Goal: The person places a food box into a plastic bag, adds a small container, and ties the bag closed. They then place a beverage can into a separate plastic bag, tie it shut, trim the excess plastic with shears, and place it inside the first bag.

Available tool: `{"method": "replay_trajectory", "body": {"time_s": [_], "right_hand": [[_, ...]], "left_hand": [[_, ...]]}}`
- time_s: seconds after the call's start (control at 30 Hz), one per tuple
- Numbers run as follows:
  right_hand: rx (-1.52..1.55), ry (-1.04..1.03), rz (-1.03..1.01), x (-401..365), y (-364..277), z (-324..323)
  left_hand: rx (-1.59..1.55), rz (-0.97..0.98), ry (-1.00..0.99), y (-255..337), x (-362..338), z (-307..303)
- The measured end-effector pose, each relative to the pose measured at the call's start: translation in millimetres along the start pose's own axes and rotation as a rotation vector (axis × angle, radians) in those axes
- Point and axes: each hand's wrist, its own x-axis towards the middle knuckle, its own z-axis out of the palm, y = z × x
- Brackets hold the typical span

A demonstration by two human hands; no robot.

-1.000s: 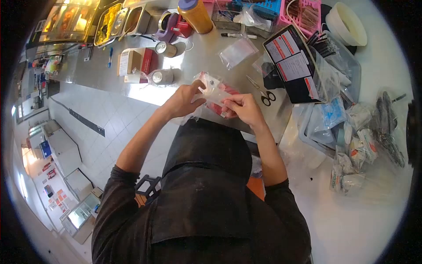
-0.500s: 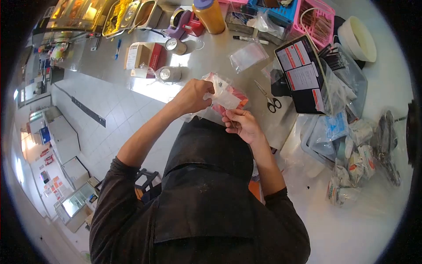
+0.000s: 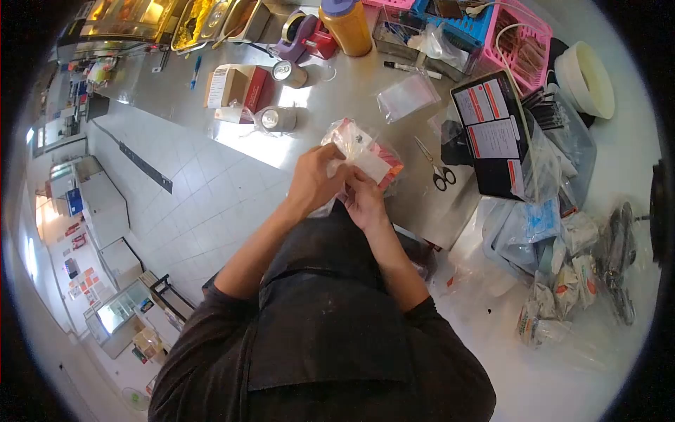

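Note:
A clear plastic bag (image 3: 373, 163) with a white label and red and orange contents lies at the near edge of the metal counter. My left hand (image 3: 318, 176) is closed on the gathered left side of the bag. Right beside it, my right hand (image 3: 363, 197) pinches at the same gathered plastic, its fingertips touching or nearly touching those of my left hand. Anything small between the fingertips is hidden. Scissors (image 3: 439, 169) with black handles rest to the right of the bag.
Two cans (image 3: 279, 119), a box (image 3: 228, 88) and a tape dispenser (image 3: 298, 36) stand beyond my left hand. A tablet (image 3: 491, 133) leans at the right, near a white bowl (image 3: 583, 79), a pink basket (image 3: 519, 46) and plastic packets (image 3: 559, 288).
My right hand has moved left from the bag's lower right part to meet my left hand. The view has shifted slightly, and the bag's label faces up more fully.

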Motion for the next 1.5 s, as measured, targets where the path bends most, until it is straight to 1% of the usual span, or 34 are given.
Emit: {"method": "replay_trajectory", "body": {"time_s": [0.03,0.1,0.17,0.27,0.3,0.37,0.47,0.5,0.57,0.6,0.7,0.73,0.77,0.83,0.87,0.9,0.93,0.97,1.0,1.03,1.07,1.1,1.17,1.2,1.23,1.33,1.4,1.43,1.47,1.5], "right_hand": [[-0.032,-0.041,-0.022,3.9,1.0,-6.7],[-0.095,-0.124,-0.054,8.2,3.5,-14.5],[-0.139,-0.059,-0.073,12.1,8.7,-11.5],[-0.246,0.037,-0.086,15.6,11.1,-13.1],[-0.288,0.066,-0.086,16.0,11.1,-12.6],[-0.195,0.016,-0.051,16.6,11.0,-11.5],[-0.053,0.004,0.010,13.1,7.7,-1.1],[-0.008,0.010,0.028,13.1,5.4,1.5],[-0.074,0.002,0.024,15.1,3.7,-14.9],[-0.109,-0.007,0.026,15.3,0.8,-21.2],[-0.165,-0.049,0.066,9.0,-16.4,-12.6],[-0.249,0.027,0.072,9.7,-20.3,-5.8],[-0.387,0.056,0.080,7.8,-25.0,1.2],[-0.669,0.112,0.086,0.9,-38.9,18.1],[-1.221,0.010,0.001,0.2,-53.5,7.2],[-1.532,0.038,-0.067,-1.7,-70.2,32.8],[-1.839,0.065,-0.140,-13.8,-88.4,79.3],[-2.140,0.098,-0.220,-25.3,-98.4,117.3],[-2.067,0.054,-0.496,-17.9,-97.5,148.8],[-1.967,0.003,-0.773,6.7,-90.3,177.7],[-1.807,-0.137,-0.774,38.5,-78.8,197.0],[-1.640,-0.270,-0.762,71.7,-63.6,215.1],[-1.950,-0.403,-0.900,124.2,-28.7,245.0],[-2.073,-0.391,-0.928,147.1,-7.5,252.7],[-2.199,-0.374,-0.954,165.6,7.7,253.5],[-2.103,-0.458,-0.771,204.8,16.9,241.2],[-1.684,-0.524,-0.422,219.2,5.5,223.1],[-1.469,-0.534,-0.250,212.4,2.5,226.4],[-1.363,-0.445,-0.075,203.8,-3.7,229.0],[-1.284,-0.453,-0.016,204.3,-6.3,224.9]], "left_hand": [[-0.058,-0.062,0.064,-2.3,-4.9,5.9],[-0.208,-0.212,0.124,-12.0,-14.3,18.7],[-0.402,-0.367,0.175,-19.7,-16.7,30.5],[-0.625,-0.554,0.115,-28.4,-22.7,34.3],[-0.622,-0.575,0.151,-27.3,-25.5,35.4],[-0.615,-0.615,0.222,-22.4,-28.2,40.1],[-0.572,-0.453,0.389,-24.5,-24.7,45.7],[-0.441,-0.348,0.333,-24.9,-23.0,41.5],[-0.178,-0.144,0.218,-25.8,-22.8,31.2],[-0.173,-0.115,0.195,-24.7,-21.5,28.6],[-0.138,-0.002,0.154,-25.6,-12.2,21.2],[-0.122,0.049,0.147,-30.2,-9.9,20.8],[-0.107,0.102,0.139,-35.5,-7.3,21.9],[-0.143,0.084,0.118,-46.8,-2.9,24.6],[-0.166,0.068,0.099,-49.0,-2.7,23.2],[-0.189,0.048,0.081,-52.2,-2.2,23.4],[-0.218,0.042,0.130,-58.3,-1.7,30.2],[-0.296,-0.020,0.123,-57.3,-4.4,30.9],[-0.374,-0.075,0.114,-55.2,-6.4,31.2],[-0.449,-0.122,0.109,-53.8,-5.3,30.8],[-0.497,-0.101,0.175,-54.2,-6.0,35.8],[-0.480,-0.082,0.184,-56.5,-5.9,39.7],[-0.440,-0.046,0.189,-63.1,-6.9,45.4],[-0.517,-0.071,0.176,-65.0,-7.2,49.2],[-0.511,-0.065,0.192,-64.9,-8.9,49.4],[-0.486,-0.042,0.237,-68.5,-9.9,51.4],[-0.481,-0.073,0.172,-69.3,-9.5,47.2],[-0.481,-0.092,0.135,-67.0,-11.2,43.6],[-0.487,-0.090,0.148,-66.3,-13.1,44.3],[-0.489,-0.085,0.159,-67.0,-13.3,44.4]]}}
